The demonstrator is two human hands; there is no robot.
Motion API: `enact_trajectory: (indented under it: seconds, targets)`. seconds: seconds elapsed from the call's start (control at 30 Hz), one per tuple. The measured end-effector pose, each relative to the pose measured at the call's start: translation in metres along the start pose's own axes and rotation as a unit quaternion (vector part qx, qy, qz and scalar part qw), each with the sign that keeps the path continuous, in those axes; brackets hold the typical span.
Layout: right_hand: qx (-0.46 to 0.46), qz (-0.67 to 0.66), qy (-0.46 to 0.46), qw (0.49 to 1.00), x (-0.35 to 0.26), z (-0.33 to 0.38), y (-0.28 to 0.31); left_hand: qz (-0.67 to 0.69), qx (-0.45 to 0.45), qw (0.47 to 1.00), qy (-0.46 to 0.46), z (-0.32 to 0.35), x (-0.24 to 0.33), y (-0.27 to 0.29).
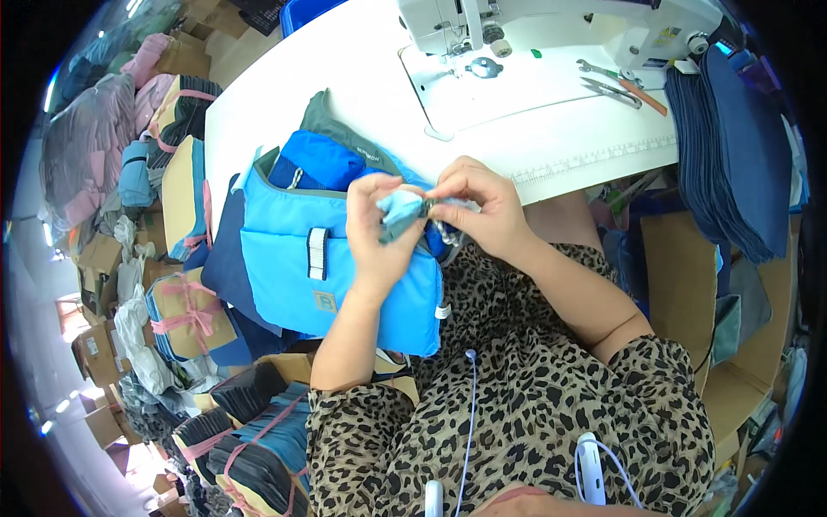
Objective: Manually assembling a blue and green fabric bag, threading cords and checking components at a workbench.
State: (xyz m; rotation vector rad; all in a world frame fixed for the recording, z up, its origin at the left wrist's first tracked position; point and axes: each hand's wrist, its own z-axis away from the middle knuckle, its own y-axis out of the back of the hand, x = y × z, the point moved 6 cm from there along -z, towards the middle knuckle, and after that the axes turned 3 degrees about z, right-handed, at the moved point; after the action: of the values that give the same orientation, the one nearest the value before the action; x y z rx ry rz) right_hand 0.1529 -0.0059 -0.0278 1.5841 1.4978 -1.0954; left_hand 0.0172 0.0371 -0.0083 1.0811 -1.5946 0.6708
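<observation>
A light-blue fabric bag point(284, 258) with dark grey trim lies partly over the table's front edge and partly on my lap. It has a striped webbing loop and a small square patch on its front. Bright blue fabric point(323, 159) bulges from its opening. My left hand point(375, 228) is closed around a bunched light-blue and grey corner point(401, 209) of the bag. Against that corner my right hand point(478, 207) pinches with thumb and forefinger. A patterned cord point(446, 233) dangles just below the fingertips. What exactly lies between the right fingertips is too small to tell.
A sewing machine point(551, 30) stands across the white table point(250, 103). Thread snips point(616, 93), a wrench point(596, 69) and an orange-handled tool point(644, 96) lie right of its needle. Navy fabric panels point(732, 155) hang at the right edge. Tied fabric bundles point(185, 314) crowd the left.
</observation>
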Motion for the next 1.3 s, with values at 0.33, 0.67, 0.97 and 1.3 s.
enact_trajectory:
  seconds: [0.33, 0.67, 0.97, 1.3]
  targets:
    - [0.001, -0.070, -0.134, 0.989, 0.021, 0.001, 0.001, 0.066, -0.001, 0.989, 0.129, -0.010, -0.009, 0.002]
    - [0.006, -0.086, -0.151, 0.985, 0.026, 0.000, 0.002, 0.051, -0.027, 0.988, 0.144, -0.011, -0.006, 0.001]
    - [0.024, -0.058, -0.176, 0.982, 0.031, 0.004, 0.000, 0.029, -0.017, 0.985, 0.167, -0.010, -0.012, 0.002]
    - [-0.052, -0.078, -0.183, 0.979, 0.037, 0.001, 0.001, 0.002, -0.035, 0.983, 0.180, -0.011, -0.011, 0.005]
